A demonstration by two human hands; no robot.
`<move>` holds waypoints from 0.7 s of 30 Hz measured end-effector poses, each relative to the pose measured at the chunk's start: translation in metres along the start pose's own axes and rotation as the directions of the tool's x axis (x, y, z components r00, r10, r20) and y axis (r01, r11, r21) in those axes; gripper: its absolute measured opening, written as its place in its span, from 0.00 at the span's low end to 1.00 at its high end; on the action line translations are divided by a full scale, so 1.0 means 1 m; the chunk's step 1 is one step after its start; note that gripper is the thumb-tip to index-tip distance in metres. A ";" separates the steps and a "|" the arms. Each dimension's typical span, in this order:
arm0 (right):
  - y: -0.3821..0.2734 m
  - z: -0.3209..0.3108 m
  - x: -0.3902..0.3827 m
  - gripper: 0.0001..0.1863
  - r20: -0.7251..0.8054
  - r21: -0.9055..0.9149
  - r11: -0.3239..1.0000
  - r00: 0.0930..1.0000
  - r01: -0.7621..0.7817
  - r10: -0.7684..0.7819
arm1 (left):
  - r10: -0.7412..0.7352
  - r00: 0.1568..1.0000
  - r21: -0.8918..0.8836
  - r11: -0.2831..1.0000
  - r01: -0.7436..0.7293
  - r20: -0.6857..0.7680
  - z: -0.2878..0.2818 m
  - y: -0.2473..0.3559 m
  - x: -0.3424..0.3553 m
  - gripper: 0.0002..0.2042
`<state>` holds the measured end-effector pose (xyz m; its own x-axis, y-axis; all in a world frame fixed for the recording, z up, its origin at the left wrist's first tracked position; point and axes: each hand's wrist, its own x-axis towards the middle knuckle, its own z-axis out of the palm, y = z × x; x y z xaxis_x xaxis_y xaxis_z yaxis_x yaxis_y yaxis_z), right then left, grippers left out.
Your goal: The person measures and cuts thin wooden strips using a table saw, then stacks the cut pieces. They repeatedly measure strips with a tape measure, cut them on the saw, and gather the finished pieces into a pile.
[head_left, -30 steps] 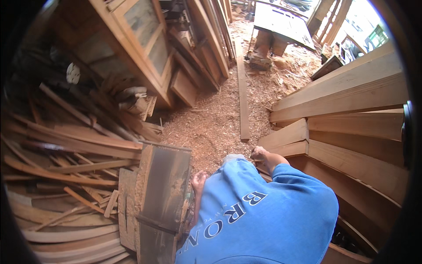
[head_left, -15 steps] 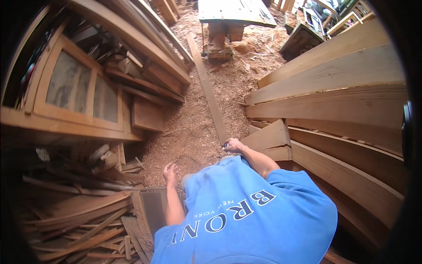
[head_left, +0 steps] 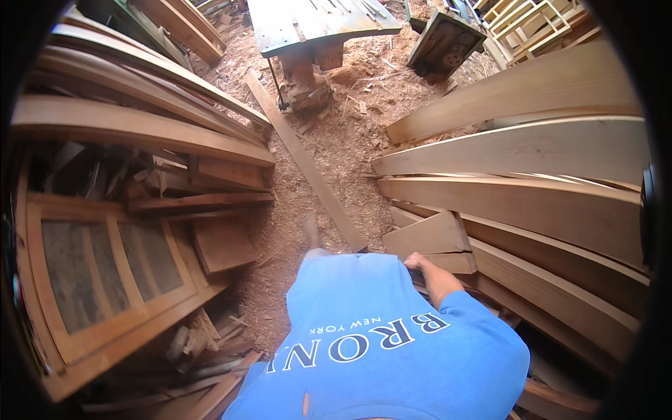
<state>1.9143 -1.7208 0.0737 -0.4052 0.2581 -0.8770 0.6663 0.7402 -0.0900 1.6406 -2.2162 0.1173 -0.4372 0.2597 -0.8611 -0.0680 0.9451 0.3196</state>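
Observation:
My right hand (head_left: 416,262) is at the right edge of my blue shirt, its fingers curled closed. Whatever it holds, if anything, is hidden. Just beyond it are the cut ends of a short, thick board (head_left: 428,234) in the right-hand stack. A long narrow plank (head_left: 305,162) lies on the shavings in front of me, its near end just past my shirt. My bare foot (head_left: 311,228) is beside the plank, to its left. My left hand is out of view.
Long thick boards (head_left: 511,196) are stacked along the right. At left stand a framed panel (head_left: 105,259) and piled lumber (head_left: 140,129). Ahead are a worktable (head_left: 322,24) and a dark box-like piece (head_left: 446,43). Wood shavings (head_left: 294,203) cover the floor.
My left hand has dropped out of view. My right hand has left the plank's near end and moved right, toward the stacked boards. The view has shifted and my foot now shows.

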 end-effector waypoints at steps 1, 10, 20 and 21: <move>-0.001 -0.014 0.004 0.19 -0.023 0.116 0.993 1.000 0.017 -0.014 | 0.013 1.000 -0.008 1.000 -0.013 -0.005 -0.022 0.011 0.020 0.13; -0.074 -0.229 0.023 0.23 -0.266 0.703 0.710 0.938 0.030 0.224 | -0.029 0.968 -0.688 0.709 -0.155 -0.248 -0.291 0.223 0.197 0.11; -0.033 -0.389 0.114 0.24 -0.290 0.864 0.494 0.899 0.098 0.329 | 0.408 0.886 -0.445 0.766 -0.464 -0.222 -0.322 0.553 0.269 0.12; -0.023 -0.408 0.125 0.25 -0.370 0.827 0.545 0.863 0.136 0.345 | 0.396 0.907 -0.431 0.799 -0.419 -0.147 -0.300 0.585 0.274 0.11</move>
<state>1.5930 -1.4525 0.1584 -0.3512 0.7075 -0.6133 0.8258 -0.0746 -0.5589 1.2116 -1.6521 0.1873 -0.5547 0.5803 -0.5963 -0.2583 0.5611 0.7864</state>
